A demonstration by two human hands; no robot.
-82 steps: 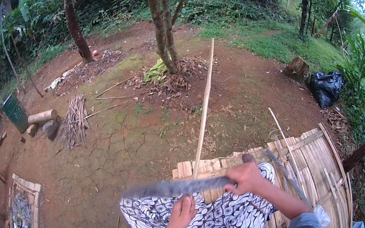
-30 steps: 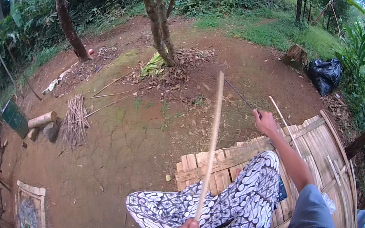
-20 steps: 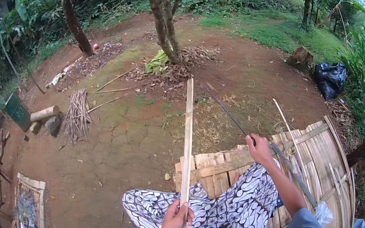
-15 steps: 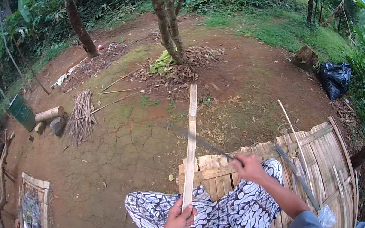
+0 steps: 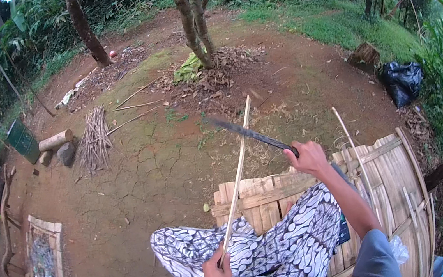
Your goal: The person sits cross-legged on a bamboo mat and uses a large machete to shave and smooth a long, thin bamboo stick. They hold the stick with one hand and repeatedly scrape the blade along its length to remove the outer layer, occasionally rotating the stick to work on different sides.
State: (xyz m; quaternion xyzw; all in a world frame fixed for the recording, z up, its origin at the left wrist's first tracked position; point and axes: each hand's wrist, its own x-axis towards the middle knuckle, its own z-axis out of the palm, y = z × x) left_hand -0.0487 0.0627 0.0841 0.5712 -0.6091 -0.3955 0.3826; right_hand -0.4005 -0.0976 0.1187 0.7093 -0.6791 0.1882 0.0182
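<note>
In my left hand [image 5: 216, 273], low over my lap, is a long, narrow bamboo strip [image 5: 239, 174]. It slants up and away, its narrow edge now facing me. My right hand [image 5: 309, 158] is closed round the dark handle of a long knife [image 5: 260, 138]. The blade points to the far left and crosses the strip near its far end; I cannot tell whether they touch. My crossed legs are covered by black and white patterned cloth [image 5: 297, 235].
I sit at a bamboo slat platform [image 5: 393, 171] on which a thin bamboo stick [image 5: 355, 156] lies. Curly shavings litter the ground ahead. Farther off are a tree [image 5: 191, 23], a stick pile [image 5: 95, 139], a log [image 5: 56, 140] and a black plastic bag [image 5: 403, 81]. A framed box [image 5: 62, 274] sits left.
The strip has been turned from its broad face to its narrow edge, its far end shifting right. My right hand has moved up, away and slightly right with the knife.
</note>
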